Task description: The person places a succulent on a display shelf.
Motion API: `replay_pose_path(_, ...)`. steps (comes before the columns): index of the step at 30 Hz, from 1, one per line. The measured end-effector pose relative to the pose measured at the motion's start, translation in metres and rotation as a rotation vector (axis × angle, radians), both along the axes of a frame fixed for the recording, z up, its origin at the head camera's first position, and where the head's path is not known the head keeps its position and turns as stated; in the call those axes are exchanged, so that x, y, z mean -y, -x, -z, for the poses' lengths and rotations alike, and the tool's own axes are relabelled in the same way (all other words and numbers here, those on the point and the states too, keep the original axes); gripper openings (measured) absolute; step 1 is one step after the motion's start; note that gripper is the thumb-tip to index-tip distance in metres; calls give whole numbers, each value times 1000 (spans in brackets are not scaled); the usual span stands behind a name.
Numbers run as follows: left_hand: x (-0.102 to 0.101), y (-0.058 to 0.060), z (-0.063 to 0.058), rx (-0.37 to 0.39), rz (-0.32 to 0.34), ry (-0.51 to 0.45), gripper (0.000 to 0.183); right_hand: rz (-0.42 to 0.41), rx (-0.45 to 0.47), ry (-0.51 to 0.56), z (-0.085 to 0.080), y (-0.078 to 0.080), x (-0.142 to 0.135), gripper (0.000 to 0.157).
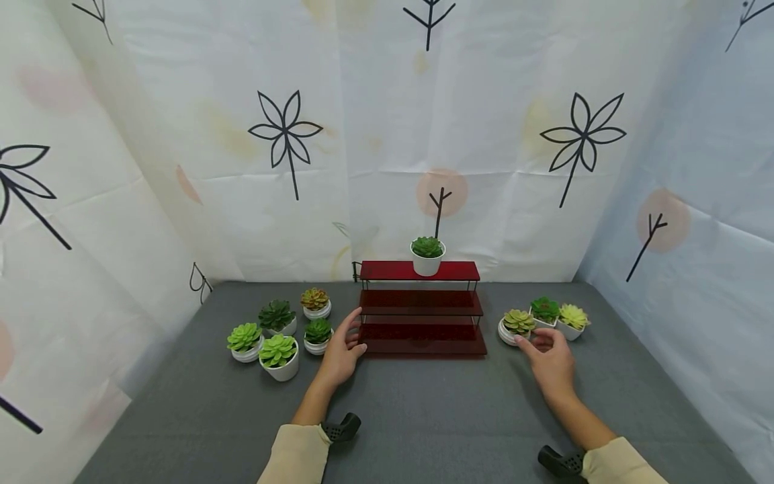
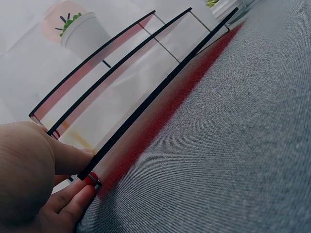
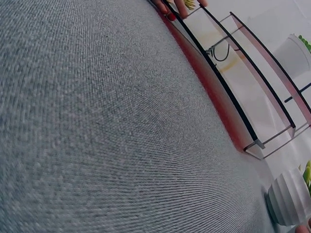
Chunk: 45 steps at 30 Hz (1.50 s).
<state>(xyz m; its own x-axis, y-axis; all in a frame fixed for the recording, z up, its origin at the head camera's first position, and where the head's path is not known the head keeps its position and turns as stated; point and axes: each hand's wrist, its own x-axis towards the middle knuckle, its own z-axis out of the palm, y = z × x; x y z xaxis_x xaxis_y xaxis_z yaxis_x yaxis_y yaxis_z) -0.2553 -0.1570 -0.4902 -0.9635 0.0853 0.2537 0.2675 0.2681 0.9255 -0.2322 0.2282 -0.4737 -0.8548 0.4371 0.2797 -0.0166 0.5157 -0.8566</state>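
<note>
A three-tier dark red shelf (image 1: 423, 341) stands at the middle back of the table. My left hand (image 1: 340, 351) holds the left end of its lowest tier, thumb on one side and fingers on the other, as the left wrist view shows. One green succulent in a white pot (image 1: 426, 266) sits on the top tier. To the right of the shelf, my right hand (image 1: 551, 363) pinches a yellow-green succulent in a ribbed white pot (image 1: 510, 334). That pot (image 3: 286, 200) shows at the corner of the right wrist view, a fingertip beside it.
Several potted succulents (image 1: 279, 356) stand left of the shelf, close to my left hand. Behind my right fingers are a dark green succulent (image 1: 545, 309) and a pale yellow one (image 1: 572, 318). Grey cloth (image 1: 423, 417) covers the table; patterned white curtains (image 1: 375, 134) enclose it.
</note>
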Motion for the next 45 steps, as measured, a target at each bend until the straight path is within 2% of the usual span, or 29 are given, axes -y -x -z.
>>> replay_pose_path(7, 0, 0, -1, 2, 4, -4, 72, -89, 98, 130, -1, 3, -3, 68)
replay_pose_path(19, 0, 0, 1, -4, -3, 3, 74, -202, 115, 208, -1, 15, -4, 74)
replay_pose_path(25, 0, 1, 2, -2, -5, 5, 74, -204, 169, 155, -1, 21, -4, 78)
replay_pose_path(32, 0, 0, -1, 0, 6, -14, 73, -210, 209, 76, -2, 23, -2, 73)
replay_pose_path(36, 0, 1, 0, -5, 10, -16, 73, -197, 214, 47, -2, 23, -2, 71)
replay_pose_path(45, 1, 1, 1, -9, 1, -4, 73, -173, 183, 64, 2, 26, -2, 67)
